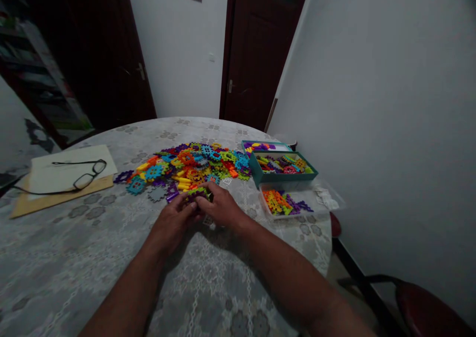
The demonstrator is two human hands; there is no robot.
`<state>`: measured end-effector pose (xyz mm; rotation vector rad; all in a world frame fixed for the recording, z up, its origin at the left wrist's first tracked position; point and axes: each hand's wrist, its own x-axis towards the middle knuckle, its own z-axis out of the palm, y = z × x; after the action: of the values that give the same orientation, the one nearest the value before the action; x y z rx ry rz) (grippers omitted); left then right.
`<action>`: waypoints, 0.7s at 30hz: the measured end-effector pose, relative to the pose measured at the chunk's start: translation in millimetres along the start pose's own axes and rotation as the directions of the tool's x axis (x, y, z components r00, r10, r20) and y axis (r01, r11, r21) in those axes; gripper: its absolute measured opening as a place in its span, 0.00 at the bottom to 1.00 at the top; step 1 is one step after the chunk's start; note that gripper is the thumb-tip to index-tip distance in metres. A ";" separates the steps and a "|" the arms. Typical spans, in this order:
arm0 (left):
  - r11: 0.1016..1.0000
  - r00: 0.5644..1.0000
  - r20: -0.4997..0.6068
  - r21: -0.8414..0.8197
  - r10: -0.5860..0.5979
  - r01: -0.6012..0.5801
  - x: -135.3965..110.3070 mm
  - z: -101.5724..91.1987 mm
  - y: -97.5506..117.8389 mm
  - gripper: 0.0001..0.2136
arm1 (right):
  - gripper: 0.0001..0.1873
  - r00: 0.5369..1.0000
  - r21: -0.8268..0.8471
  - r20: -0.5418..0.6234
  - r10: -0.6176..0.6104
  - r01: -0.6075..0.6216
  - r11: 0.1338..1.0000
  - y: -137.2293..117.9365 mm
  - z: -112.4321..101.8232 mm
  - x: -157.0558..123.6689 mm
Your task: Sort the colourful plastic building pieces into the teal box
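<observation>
My left hand (177, 219) and my right hand (219, 204) meet near the middle of the table, both closed around a small assembly of green and purple plastic gear pieces (197, 194). The fingers cover much of it, so its full shape is hidden. Just beyond my hands spreads a heap of colourful gear-shaped building pieces (189, 161) in orange, blue, yellow, purple and green. A grey gear piece (156, 193) lies flat to the left of my left hand. Yellow tube pieces (183, 183) rest right behind my fingers.
To the right stand a green box (286, 177) full of pieces, another shallow box (245, 147) behind it, and a clear plastic tray (282, 217) with orange, yellow and purple pieces. Glasses (85, 180) lie on papers (74, 158) at left. A wall borders the right side.
</observation>
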<state>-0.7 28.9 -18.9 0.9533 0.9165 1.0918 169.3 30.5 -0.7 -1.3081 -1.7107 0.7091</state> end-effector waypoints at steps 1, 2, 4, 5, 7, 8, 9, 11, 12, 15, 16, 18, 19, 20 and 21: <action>1.000 1.000 0.017 -0.010 0.001 -0.001 0.2 0.2 -0.2 0.26 | 0.17 0.999 -0.005 0.035 0.011 -0.011 1.000 -2.7 -4.7 -0.4; 1.000 0.999 0.032 -0.014 0.006 -0.006 0.2 0.6 -0.4 0.27 | 0.19 0.997 -0.011 0.068 0.021 -0.021 1.000 -5.9 -9.7 -1.5; 1.000 0.998 0.064 -0.001 0.011 -0.011 -0.9 1.8 0.1 0.28 | 0.19 0.993 -0.038 0.114 0.022 -0.018 0.999 -13.7 -21.2 -5.5; 1.000 0.997 0.077 0.013 0.002 -0.003 -1.8 2.6 0.7 0.28 | 0.18 0.992 -0.058 0.127 0.008 0.000 0.998 -17.9 -28.5 -8.0; 0.999 0.995 0.088 0.042 -0.034 0.031 -3.9 4.2 2.3 0.29 | 0.15 0.991 -0.095 0.129 -0.042 0.054 0.994 -24.7 -48.5 -11.8; 0.997 0.995 0.079 0.054 -0.052 0.048 -4.7 4.8 3.1 0.29 | 0.14 0.991 -0.107 0.119 -0.067 0.080 0.991 -26.2 -61.7 -12.1; 0.996 0.996 0.061 0.064 -0.067 0.064 -5.3 5.0 3.9 0.29 | 0.15 0.992 -0.122 0.093 -0.084 0.095 0.988 -25.8 -77.1 -10.9; 0.993 0.997 -0.001 0.080 -0.082 0.082 -5.5 4.2 5.0 0.27 | 0.19 0.996 -0.175 -0.009 -0.085 0.082 0.981 -18.3 -113.9 -2.9; 0.993 0.996 -0.030 0.080 -0.084 0.086 -5.3 3.2 5.3 0.25 | 0.22 0.995 -0.211 -0.075 -0.067 0.050 0.976 -11.2 -134.6 3.6; 0.994 0.993 -0.079 0.062 -0.083 0.088 -3.7 -0.4 5.1 0.23 | 0.24 0.970 -0.274 -0.239 0.050 -0.116 0.955 19.9 -199.6 28.2; 0.994 0.993 -0.086 0.058 -0.083 0.088 -3.1 -1.6 4.6 0.23 | 0.23 0.948 -0.296 -0.289 0.130 -0.218 0.930 32.0 -220.4 36.2; 0.994 0.992 -0.092 0.059 -0.085 0.091 -1.8 -3.6 2.7 0.24 | 0.20 0.887 -0.448 -0.423 0.183 -0.380 0.809 56.2 -257.9 49.1; 0.993 0.991 -0.094 0.064 -0.090 0.096 -1.0 -4.5 1.3 0.24 | 0.20 0.861 -0.542 -0.479 0.168 -0.441 0.715 67.4 -274.0 53.7; 0.992 0.991 -0.094 0.071 -0.094 0.101 -0.2 -5.2 -0.1 0.24 | 0.20 0.841 -0.620 -0.517 0.159 -0.496 0.608 77.8 -288.0 57.2; 0.992 0.991 -0.096 0.078 -0.096 0.104 0.6 -5.9 -1.7 0.24 | 0.21 0.828 -0.678 -0.538 0.160 -0.537 0.502 87.2 -299.8 59.8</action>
<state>-5.6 30.1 -22.4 0.9211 1.0812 1.0253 467.3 96.6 88.1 -2.3238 -1.4168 -0.2591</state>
